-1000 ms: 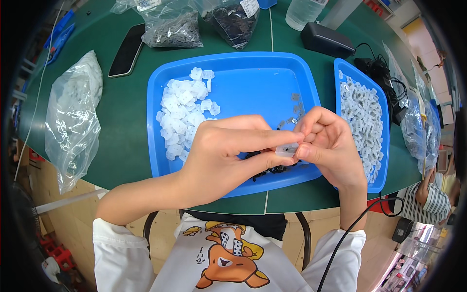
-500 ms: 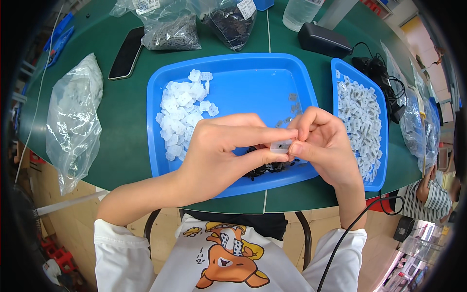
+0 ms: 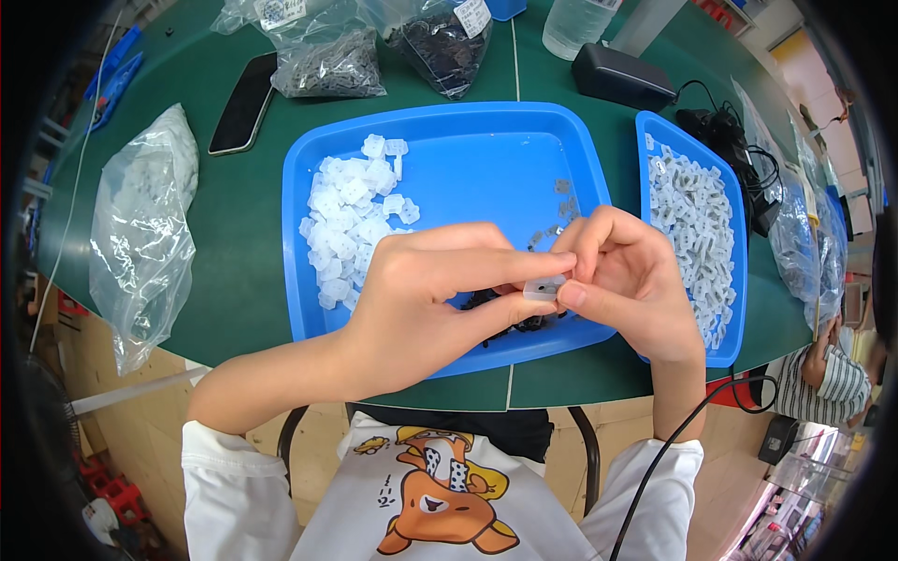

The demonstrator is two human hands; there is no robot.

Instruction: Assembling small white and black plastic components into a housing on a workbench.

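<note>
Clip [image 3: 543, 287]: small translucent white plastic block, boxy, pinched between both hands over the near edge of the big tray [image 3: 468, 140]. Left hand [image 3: 426, 304] has index finger laid along the top and thumb underneath, gripping the clip's left end. Right hand [image 3: 631, 280] is curled, thumb and fingertips clamped on the clip's right end. Hands touch at the clip.

Big tray: blue moulded plastic, rectangular, rounded corners, raised rim, smooth glossy floor. Left part holds a loose pile of white clips [image 3: 351, 220], same translucent blocky shape, heaped irregularly. A few small grey bits [image 3: 563, 201] lie scattered on the right part of the floor. Small black parts [image 3: 524, 325] sit under the hands near the front rim; too hidden to tell their shape.

Second tray [image 3: 739, 234], same blue plastic, narrower, just right of the first. Filled with a dense layer of whitish-grey pieces [image 3: 692, 220].

Table [image 3: 234, 262]: dark green, matte, round edge. On it:
- crinkled clear bag [image 3: 145, 224] of white parts, far left
- phone [image 3: 243, 103], flat black slab, glossy, upper left
- two clear bags at the top, one with grey parts [image 3: 327, 61], one with black parts [image 3: 444, 42]
- black adapter [image 3: 622, 77], rounded brick, with tangled black cable [image 3: 739, 140] to the right
- clear plastic bottle [image 3: 580, 21] at the top edge
- more clear bags [image 3: 809, 234] at the right edge

Another person's arm in a striped sleeve [image 3: 832, 379] shows at lower right, apart from the work.
</note>
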